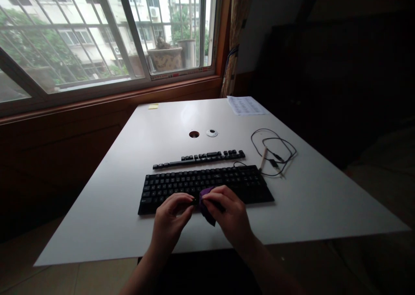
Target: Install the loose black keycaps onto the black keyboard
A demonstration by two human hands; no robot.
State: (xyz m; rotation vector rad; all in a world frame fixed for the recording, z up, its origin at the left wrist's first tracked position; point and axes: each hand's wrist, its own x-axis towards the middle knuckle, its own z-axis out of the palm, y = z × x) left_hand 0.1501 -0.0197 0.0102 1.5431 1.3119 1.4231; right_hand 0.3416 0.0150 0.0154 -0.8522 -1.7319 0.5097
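Head view shows a drooping, dark purple cloth [204,210].

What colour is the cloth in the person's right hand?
The cloth is purple, looking darker toward its lower end; the head view shows it best.

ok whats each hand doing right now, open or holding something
Left hand: closed, pinching a small dark piece, perhaps a keycap.
Right hand: closed, pinching a purple cloth.
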